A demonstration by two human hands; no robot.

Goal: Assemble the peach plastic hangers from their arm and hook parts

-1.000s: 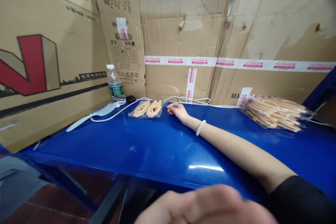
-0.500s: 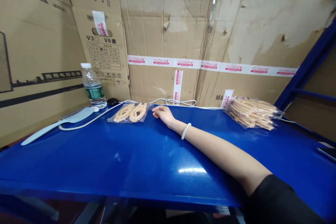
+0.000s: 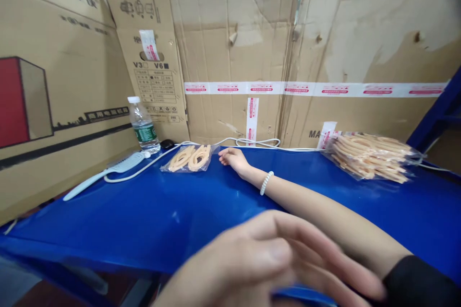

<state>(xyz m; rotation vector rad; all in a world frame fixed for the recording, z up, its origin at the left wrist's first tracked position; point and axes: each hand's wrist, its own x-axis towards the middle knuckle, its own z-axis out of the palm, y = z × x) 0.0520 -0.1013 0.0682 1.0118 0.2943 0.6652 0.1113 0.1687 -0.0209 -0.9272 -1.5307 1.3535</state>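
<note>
My right hand (image 3: 234,160) rests on the blue table at the end of a stretched-out arm, a pale coiled band round its wrist. Its fingers are loosely bent with nothing visible in them. Just left of the fingertips, apart from them, lies a clear plastic bag (image 3: 190,158) holding two beige looped pieces. Close to the camera, my left hand (image 3: 252,259) is blurred and partly cut off by the lower edge. Its thumb and long fingers are spread, and I see nothing between them. Part of the right forearm is hidden behind it.
A larger bag of beige pieces (image 3: 370,156) lies at the right. Leftward are a water bottle (image 3: 144,130), a light-blue hairbrush (image 3: 118,167) and a dark object (image 3: 167,144). A white cable (image 3: 257,142) runs along the back. Cardboard panels (image 3: 230,57) wall the blue table (image 3: 144,220).
My left hand has come into view at the bottom, in front of the right forearm. The camera has turned slightly left. My right hand stays beside the small bag.
</note>
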